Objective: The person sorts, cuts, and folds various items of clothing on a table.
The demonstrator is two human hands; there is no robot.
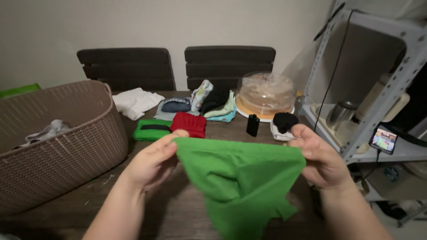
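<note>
Both hands were up over the table (178,213), the left hand (153,162) and right hand (318,158) each pinched on a top corner of the green garment (242,178), stretching its edge flat so it hung open, folded clothes (189,122) and a basket (66,133) beyond.

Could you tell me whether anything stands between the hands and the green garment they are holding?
Nothing visible does. The left hand and the right hand each pinch a top corner of the green garment directly, holding it spread above the wooden table. The folded clothes, including the red piece, lie farther back, apart from it.
</note>
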